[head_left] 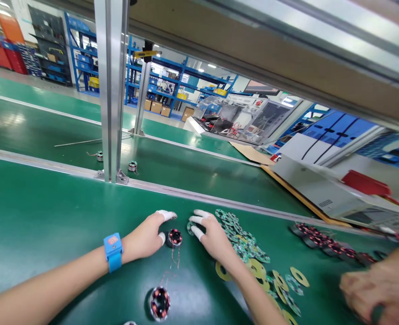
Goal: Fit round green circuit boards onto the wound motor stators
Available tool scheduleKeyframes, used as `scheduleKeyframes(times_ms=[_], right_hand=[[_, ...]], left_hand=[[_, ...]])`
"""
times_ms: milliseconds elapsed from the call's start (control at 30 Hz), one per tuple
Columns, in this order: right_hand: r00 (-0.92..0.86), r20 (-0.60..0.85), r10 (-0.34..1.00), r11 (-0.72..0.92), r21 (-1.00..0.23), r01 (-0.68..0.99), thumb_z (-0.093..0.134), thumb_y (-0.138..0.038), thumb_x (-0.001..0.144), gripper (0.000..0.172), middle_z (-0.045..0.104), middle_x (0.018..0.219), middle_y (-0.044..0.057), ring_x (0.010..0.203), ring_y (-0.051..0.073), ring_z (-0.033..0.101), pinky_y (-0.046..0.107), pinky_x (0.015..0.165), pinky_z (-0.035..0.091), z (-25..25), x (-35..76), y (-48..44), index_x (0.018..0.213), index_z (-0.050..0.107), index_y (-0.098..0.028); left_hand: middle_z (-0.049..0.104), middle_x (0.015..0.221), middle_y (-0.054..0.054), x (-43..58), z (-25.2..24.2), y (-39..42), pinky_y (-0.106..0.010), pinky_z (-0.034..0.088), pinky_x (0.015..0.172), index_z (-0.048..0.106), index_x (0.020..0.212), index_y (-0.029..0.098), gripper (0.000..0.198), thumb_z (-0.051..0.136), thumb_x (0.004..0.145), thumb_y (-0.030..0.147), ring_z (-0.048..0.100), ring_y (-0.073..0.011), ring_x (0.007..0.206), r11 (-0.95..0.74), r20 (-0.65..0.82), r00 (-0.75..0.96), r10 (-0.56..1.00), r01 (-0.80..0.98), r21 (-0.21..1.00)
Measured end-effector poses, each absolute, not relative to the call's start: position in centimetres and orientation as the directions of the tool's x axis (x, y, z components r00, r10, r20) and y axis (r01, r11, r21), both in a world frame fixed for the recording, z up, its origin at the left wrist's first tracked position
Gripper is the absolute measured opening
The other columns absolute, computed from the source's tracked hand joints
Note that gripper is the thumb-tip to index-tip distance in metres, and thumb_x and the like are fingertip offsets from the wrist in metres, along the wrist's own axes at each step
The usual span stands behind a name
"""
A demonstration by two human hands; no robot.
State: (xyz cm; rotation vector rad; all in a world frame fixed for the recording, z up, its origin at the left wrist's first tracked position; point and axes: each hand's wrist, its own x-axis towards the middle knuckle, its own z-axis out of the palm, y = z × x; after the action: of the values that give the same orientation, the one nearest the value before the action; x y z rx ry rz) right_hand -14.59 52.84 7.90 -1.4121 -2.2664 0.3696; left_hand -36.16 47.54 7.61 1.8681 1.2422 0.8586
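Note:
My left hand [152,232], with white covers on its fingertips and a blue band at the wrist, has thumb and finger spread beside a small wound coil [175,238] with copper leads. To the right of that coil, my right hand [211,232], also with white fingertip covers, has its fingertips at a green ring board [190,228]. A pile of green ring boards [240,237] lies just beyond my right hand, with yellow rings [256,269] nearer me. A larger-looking coil [159,303] stands closer on the green table.
Another person's hand [382,284] is at the right edge, near a row of coils [331,243]. A metal post [109,90] rises at the table's far rail. Two small coils, one by the post [132,166], sit on the green belt [192,171] beyond.

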Motion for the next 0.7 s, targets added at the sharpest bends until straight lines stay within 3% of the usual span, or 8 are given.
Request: scheduleKeyframes(times_ms=[133, 233, 333, 433, 500, 600, 700], right_hand=[[-0.356, 0.213, 0.91, 0.405, -0.638, 0.655, 0.056, -0.029, 0.075, 0.025, 0.068, 0.082, 0.008, 0.074, 0.021, 0.061, 0.036, 0.07, 0.052, 8.7, -15.7, 51.7, 0.093, 0.07, -0.018], [-0.321, 0.194, 0.927, 0.337, -0.807, 0.485, 0.057, -0.032, 0.074, 0.029, 0.065, 0.074, 0.005, 0.064, 0.017, 0.058, 0.029, 0.059, 0.051, 9.6, -17.2, 50.2, 0.095, 0.069, -0.017], [-0.316, 0.201, 0.927, 0.338, -0.811, 0.478, 0.062, -0.033, 0.07, 0.033, 0.062, 0.074, 0.004, 0.059, 0.014, 0.054, 0.026, 0.052, 0.049, 10.2, -18.3, 49.2, 0.098, 0.068, -0.018], [-0.305, 0.239, 0.922, 0.376, -0.741, 0.556, 0.068, -0.032, 0.064, 0.037, 0.061, 0.082, 0.006, 0.064, 0.016, 0.055, 0.026, 0.05, 0.05, 10.5, -18.2, 48.9, 0.098, 0.068, -0.019], [-0.269, 0.265, 0.926, 0.377, -0.698, 0.609, 0.067, -0.033, 0.065, 0.034, 0.062, 0.084, 0.008, 0.067, 0.018, 0.055, 0.026, 0.05, 0.049, 10.4, -17.5, 49.2, 0.095, 0.069, -0.019], [-0.251, 0.196, 0.948, 0.313, -0.718, 0.622, 0.063, -0.035, 0.068, 0.029, 0.06, 0.076, 0.006, 0.063, 0.017, 0.056, 0.026, 0.048, 0.049, 10.2, -16.3, 49.7, 0.09, 0.069, -0.017], [-0.341, 0.062, 0.938, 0.255, -0.79, 0.558, 0.061, -0.035, 0.069, 0.028, 0.06, 0.077, 0.005, 0.066, 0.017, 0.058, 0.025, 0.05, 0.05, 9.9, -16.1, 49.8, 0.089, 0.068, -0.017]], left_hand=[[0.061, 0.101, -0.007, -35.9, 9.1, 47.5, -0.035, 0.041, 0.091, 0.061, 0.099, 0.016, 0.022, 0.05, 0.082, 0.023, 0.052, -0.0204, 0.099, -0.282, 0.225, 0.173, 0.959, 0.479, 0.831], [0.061, 0.077, -0.002, -35.5, 9.9, 47.5, -0.029, 0.042, 0.074, 0.061, 0.074, 0.017, 0.021, 0.047, 0.085, 0.028, 0.053, -0.0171, 0.08, -0.291, 0.205, 0.223, 0.953, 0.484, 0.825], [0.057, 0.068, 0.0, -35.2, 10.1, 47.5, -0.025, 0.039, 0.065, 0.057, 0.063, 0.016, 0.026, 0.045, 0.085, 0.024, 0.051, -0.0143, 0.07, -0.258, 0.183, 0.199, 0.963, 0.479, 0.839], [0.058, 0.069, 0.0, -35.0, 9.9, 47.5, -0.024, 0.039, 0.064, 0.058, 0.065, 0.017, 0.028, 0.042, 0.087, 0.026, 0.051, -0.0135, 0.069, -0.242, 0.173, 0.187, 0.967, 0.461, 0.854], [0.059, 0.073, -0.001, -35.0, 9.6, 47.4, -0.027, 0.039, 0.066, 0.061, 0.072, 0.017, 0.026, 0.049, 0.084, 0.037, 0.052, -0.0161, 0.074, -0.272, 0.2, 0.19, 0.961, 0.551, 0.789], [0.058, 0.082, -0.004, -34.9, 8.7, 47.3, -0.032, 0.039, 0.069, 0.064, 0.08, 0.018, 0.045, 0.069, 0.061, 0.058, 0.049, -0.023, 0.082, -0.325, 0.222, 0.24, 0.945, 0.766, 0.555], [0.057, 0.081, -0.005, -34.8, 7.5, 47.4, -0.033, 0.039, 0.067, 0.063, 0.077, 0.018, 0.047, 0.073, 0.056, 0.058, 0.049, -0.0236, 0.082, -0.353, 0.181, 0.304, 0.935, 0.839, 0.415]])
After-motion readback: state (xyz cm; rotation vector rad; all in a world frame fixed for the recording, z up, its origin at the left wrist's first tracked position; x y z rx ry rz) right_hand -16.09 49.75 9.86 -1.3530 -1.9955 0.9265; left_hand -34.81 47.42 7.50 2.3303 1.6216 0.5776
